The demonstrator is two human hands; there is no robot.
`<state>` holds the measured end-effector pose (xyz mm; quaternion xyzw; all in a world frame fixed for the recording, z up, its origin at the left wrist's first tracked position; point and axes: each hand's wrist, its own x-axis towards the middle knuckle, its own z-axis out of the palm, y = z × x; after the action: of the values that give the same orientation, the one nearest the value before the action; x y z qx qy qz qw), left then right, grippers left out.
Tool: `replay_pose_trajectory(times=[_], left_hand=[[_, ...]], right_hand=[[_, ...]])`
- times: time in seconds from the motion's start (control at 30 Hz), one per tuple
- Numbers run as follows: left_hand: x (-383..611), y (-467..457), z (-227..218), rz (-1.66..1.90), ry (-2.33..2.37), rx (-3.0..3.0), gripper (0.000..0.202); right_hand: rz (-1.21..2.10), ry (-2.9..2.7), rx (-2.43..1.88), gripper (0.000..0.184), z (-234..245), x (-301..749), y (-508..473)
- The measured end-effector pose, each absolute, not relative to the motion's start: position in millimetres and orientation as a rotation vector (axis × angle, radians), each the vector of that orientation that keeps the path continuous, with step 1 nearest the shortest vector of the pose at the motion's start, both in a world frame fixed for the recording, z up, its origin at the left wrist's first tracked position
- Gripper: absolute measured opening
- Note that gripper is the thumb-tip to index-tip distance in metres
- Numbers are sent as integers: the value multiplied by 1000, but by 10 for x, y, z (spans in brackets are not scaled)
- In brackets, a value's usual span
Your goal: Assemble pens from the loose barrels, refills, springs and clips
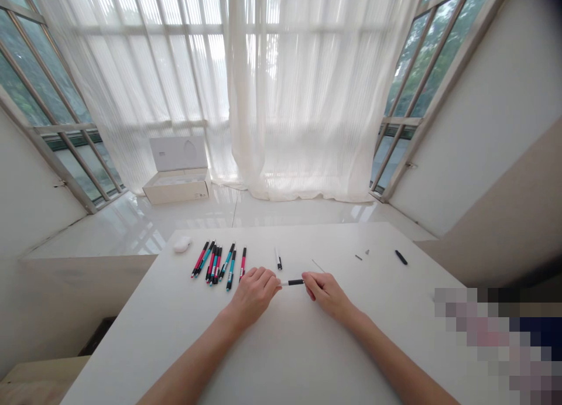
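Observation:
A pen with a white barrel and a black grip section (295,282) lies level between my two hands, just above the white table. My left hand (257,291) is closed round its white end, which the fingers mostly hide. The fingers of my right hand (324,292) pinch the far end of the black section; the tip itself is hidden. Just beyond my hands lies a white pen part with a black end (278,258). A thin rod, like a pen refill (318,266), lies beside my right hand.
Several pink-and-black and blue-and-black pens (215,263) lie at left, near a white rounded case (181,244). At right are a small spring-like piece (359,257), a tiny grey cone (367,251) and a black tube (401,257). An open white box (178,188) stands on the sill.

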<state>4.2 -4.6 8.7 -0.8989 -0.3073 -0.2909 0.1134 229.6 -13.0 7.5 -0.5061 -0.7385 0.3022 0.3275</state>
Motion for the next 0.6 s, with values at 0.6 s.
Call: replay_pose_trajectory(times=[0.6], left_hand=[[-104,7,83,-371,-1676,-2566,27]], right_hand=[[479,-1465,-1622,53,349,3119,-92]])
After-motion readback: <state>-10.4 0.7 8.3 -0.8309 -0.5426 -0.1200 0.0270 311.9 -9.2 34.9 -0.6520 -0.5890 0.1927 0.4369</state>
